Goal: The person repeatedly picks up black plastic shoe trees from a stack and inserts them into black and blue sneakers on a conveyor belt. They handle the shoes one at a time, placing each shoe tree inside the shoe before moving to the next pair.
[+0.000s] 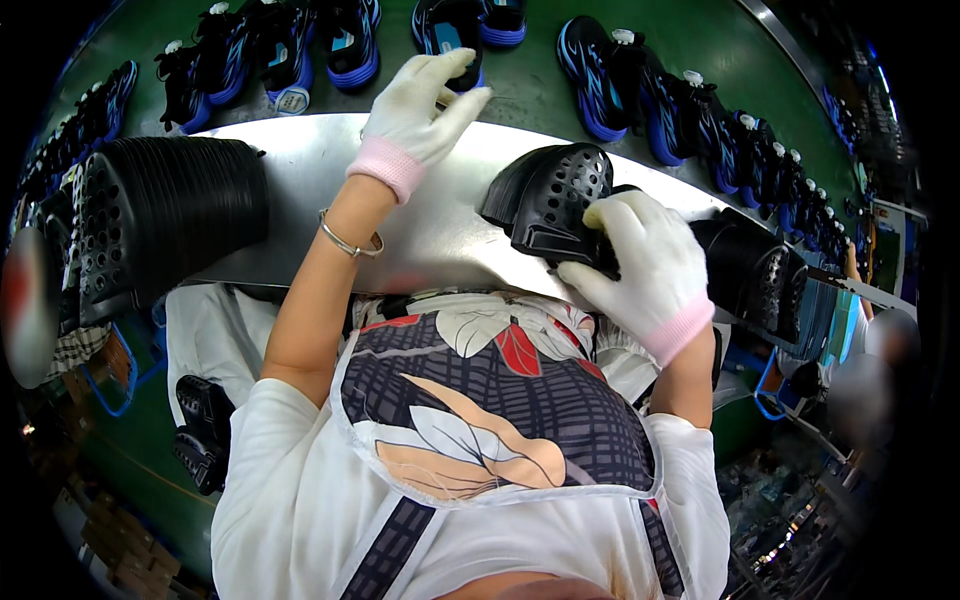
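Observation:
My left hand (pixel 420 115), in a white glove with a pink cuff, reaches to a black and blue sports shoe (pixel 447 32) on the far green surface. Its fingers lie over the heel opening, with the thumb at the heel's outer side. My right hand (pixel 645 255), gloved the same way, is closed at the near right end of a short nested stack of black perforated plastic shoe inserts (pixel 565 195). Fingers and thumb grip an insert there, partly hidden by the hand. The stack rests on a shiny metal ledge (pixel 330 150).
A long nested stack of black inserts (pixel 180 215) stands at the left of the ledge, another (pixel 750 265) at the right. Rows of sports shoes (pixel 290 45) line the green surface (pixel 700 40). More black inserts (pixel 200 430) lie low at the left, beside my body.

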`<state>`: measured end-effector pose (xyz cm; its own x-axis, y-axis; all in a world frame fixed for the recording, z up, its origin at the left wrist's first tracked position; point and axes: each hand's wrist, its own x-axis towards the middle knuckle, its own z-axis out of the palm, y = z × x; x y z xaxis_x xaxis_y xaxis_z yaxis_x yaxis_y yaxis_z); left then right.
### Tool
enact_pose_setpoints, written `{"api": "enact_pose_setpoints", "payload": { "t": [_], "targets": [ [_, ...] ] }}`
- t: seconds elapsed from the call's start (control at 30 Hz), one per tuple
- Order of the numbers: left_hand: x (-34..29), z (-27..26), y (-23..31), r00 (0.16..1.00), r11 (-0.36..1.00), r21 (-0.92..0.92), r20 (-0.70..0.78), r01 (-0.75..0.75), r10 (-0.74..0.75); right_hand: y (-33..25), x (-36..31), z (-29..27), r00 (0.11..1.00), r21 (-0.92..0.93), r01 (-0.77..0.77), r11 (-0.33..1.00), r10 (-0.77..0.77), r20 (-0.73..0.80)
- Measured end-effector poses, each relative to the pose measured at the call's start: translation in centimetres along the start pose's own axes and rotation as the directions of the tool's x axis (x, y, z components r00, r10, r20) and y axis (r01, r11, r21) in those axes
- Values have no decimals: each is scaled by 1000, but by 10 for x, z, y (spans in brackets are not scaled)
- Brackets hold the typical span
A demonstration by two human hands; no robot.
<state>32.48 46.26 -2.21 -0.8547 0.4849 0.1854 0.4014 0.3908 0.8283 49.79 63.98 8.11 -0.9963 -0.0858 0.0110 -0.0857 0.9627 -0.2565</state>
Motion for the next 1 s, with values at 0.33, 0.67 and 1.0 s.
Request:
{"api": "enact_pose_setpoints", "payload": {
  "t": [0.33,0.67,1.0],
  "targets": [
    [-26,-4,20,833,89,-829,550,552,-50,-22,41,-7,966,244,244,939,-214,-142],
    [-15,1,9,933,352,-916,60,192,-354,-27,84,33,986,454,-123,882,58,154],
    [8,7,-53,967,910,-385,-127,155,-219,-1,149,42,975,-142,-111,984,135,179]
  ]
}}
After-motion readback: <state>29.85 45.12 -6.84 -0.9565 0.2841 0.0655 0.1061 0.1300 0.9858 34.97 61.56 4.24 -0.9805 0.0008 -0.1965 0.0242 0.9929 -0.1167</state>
